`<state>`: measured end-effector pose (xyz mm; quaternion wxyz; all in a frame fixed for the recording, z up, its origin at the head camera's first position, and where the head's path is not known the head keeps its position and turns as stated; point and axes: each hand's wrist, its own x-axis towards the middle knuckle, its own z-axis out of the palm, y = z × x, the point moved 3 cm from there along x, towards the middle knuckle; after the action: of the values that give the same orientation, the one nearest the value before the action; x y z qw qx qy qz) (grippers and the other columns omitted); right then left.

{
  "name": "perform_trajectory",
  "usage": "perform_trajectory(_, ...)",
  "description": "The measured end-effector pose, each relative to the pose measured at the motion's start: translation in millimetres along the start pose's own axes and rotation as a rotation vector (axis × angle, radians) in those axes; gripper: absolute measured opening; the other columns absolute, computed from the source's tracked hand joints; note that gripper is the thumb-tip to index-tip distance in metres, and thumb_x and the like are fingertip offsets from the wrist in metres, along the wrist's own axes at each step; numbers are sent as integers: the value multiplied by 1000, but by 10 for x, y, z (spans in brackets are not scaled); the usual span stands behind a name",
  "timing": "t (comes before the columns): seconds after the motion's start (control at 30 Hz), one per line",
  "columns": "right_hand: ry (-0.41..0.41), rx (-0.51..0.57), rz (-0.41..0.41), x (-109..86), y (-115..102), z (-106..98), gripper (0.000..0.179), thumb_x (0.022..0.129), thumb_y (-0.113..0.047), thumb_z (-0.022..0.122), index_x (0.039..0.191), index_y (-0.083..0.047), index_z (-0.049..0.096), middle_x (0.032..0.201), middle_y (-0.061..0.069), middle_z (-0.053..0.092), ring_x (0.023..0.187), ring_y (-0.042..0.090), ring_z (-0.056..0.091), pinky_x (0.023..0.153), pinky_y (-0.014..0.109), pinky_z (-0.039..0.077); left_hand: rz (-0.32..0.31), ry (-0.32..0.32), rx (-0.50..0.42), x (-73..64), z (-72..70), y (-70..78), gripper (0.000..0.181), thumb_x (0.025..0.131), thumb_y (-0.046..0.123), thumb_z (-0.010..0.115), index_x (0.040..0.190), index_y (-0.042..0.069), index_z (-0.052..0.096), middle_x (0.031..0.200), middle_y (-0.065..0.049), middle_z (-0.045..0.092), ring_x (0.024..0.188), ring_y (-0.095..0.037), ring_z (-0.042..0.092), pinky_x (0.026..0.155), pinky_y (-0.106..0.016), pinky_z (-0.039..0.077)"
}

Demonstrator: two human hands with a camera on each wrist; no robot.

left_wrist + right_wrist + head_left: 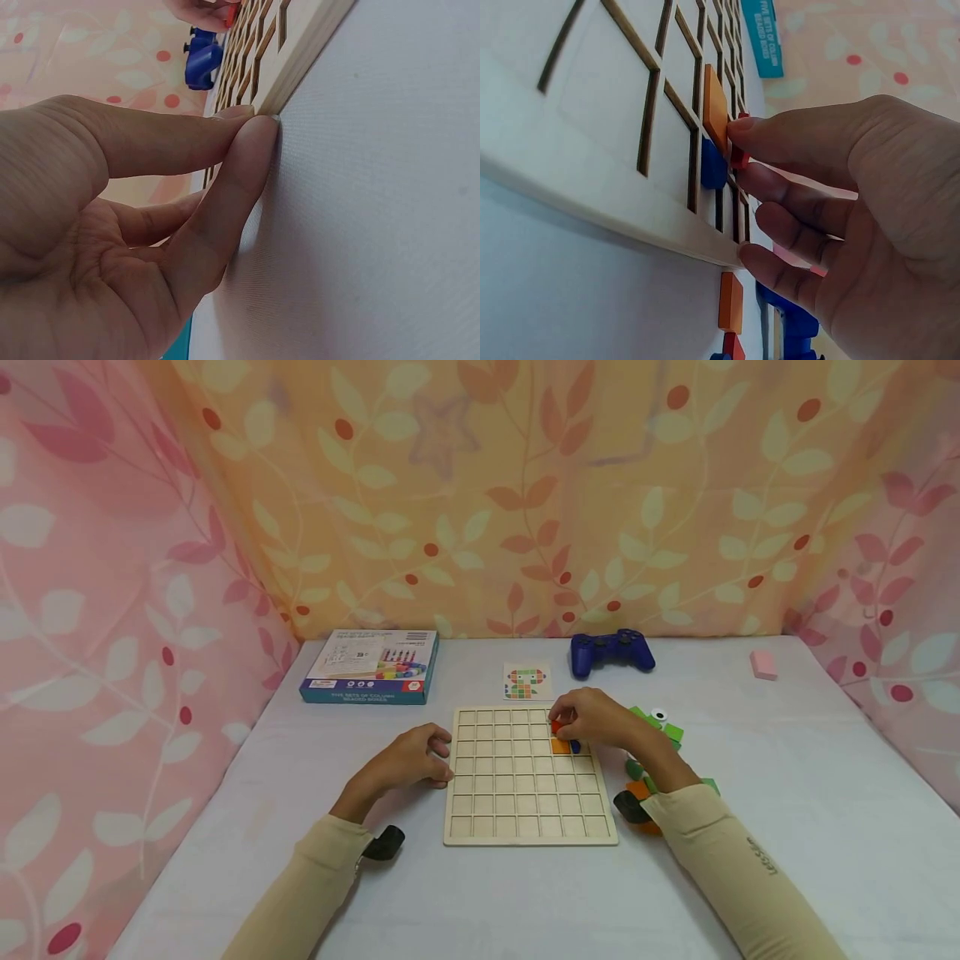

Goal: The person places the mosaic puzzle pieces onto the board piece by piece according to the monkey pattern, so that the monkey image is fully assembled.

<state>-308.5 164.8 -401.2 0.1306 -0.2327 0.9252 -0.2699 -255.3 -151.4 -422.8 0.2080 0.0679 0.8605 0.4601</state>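
A light wooden grid board [517,785] lies flat on the white table. My left hand [408,756] pinches its left edge between thumb and finger, as the left wrist view shows up close. Over the upper right of the board, my right hand [596,717] pinches a red tile [740,156] with thumb and index finger; the other fingers curve loosely. Just nearer than the red tile, an orange square tile [561,746] sits in a grid cell. Beside the orange one is a blue tile [713,165] with a rounded edge, partly covered by the hand in the head view.
Loose green tiles [672,733] and orange tiles [640,789] lie right of the board, partly under the right forearm. Behind the board are a pattern card [527,682], a blue game controller [612,652] and a boxed set [367,668]. A pink block [763,665] lies far right.
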Motion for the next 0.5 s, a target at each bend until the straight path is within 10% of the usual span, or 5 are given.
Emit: perform_trajectory(0.5, 33, 44, 13, -75, -12, -29, 27, 95, -12, 73, 121, -5, 76, 107, 5, 76, 97, 20, 67, 96, 45, 57, 21, -13, -12, 15, 2, -13, 59, 87, 0, 79, 140, -6, 54, 119, -18, 61, 82, -18, 67, 78, -30, 64)
